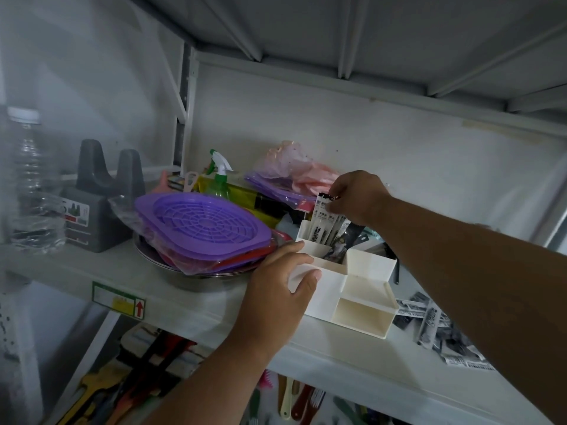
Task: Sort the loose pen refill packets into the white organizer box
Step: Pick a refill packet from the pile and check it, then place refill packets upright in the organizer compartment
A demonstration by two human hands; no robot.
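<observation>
A white organizer box (365, 302) with several compartments stands on the white shelf. My left hand (282, 280) grips its near left corner, fingers curled over the rim. Upright pen refill packets (322, 225) fill its tall back compartment. My right hand (356, 194) pinches the top of one of those packets above that compartment. More loose refill packets (435, 326) lie flat on the shelf to the right of the box, partly hidden under my right forearm.
A metal bowl (196, 277) holding purple plastic strainers (202, 228) in a bag sits left of the box. Behind are a green spray bottle (219, 179), bagged pink and purple items (291, 179), a grey holder (98, 204) and a clear bottle (30, 185). Tools fill the lower shelf.
</observation>
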